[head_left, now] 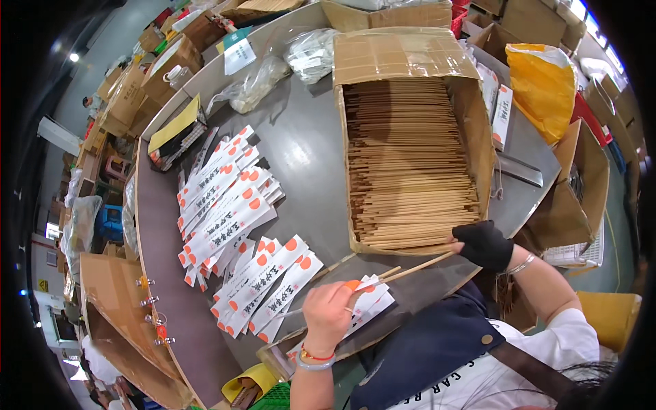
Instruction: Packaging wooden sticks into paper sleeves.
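My left hand [329, 313], bare and with bracelets at the wrist, is closed on a white paper sleeve [374, 295] with orange dots. In a black glove with bare fingertips, my right hand [484, 246] pinches the end of a pair of wooden chopsticks [425, 265]. Their other end points left at the sleeve; whether the tips are inside it I cannot tell. Just beyond my right hand stands a carton [404, 53] lying open, packed with loose chopsticks [413, 171]. Left of my left hand, white sleeves with dots [263, 287] lie fanned out on the grey table [301, 171].
More sleeves [222, 212] are heaped at the table's left. Clear plastic bags [311, 56] sit at the back. A patterned box [176, 133] stands at the back left. On the right are a metal strip [519, 169], a yellow bag [541, 89] and an open carton [581, 184].
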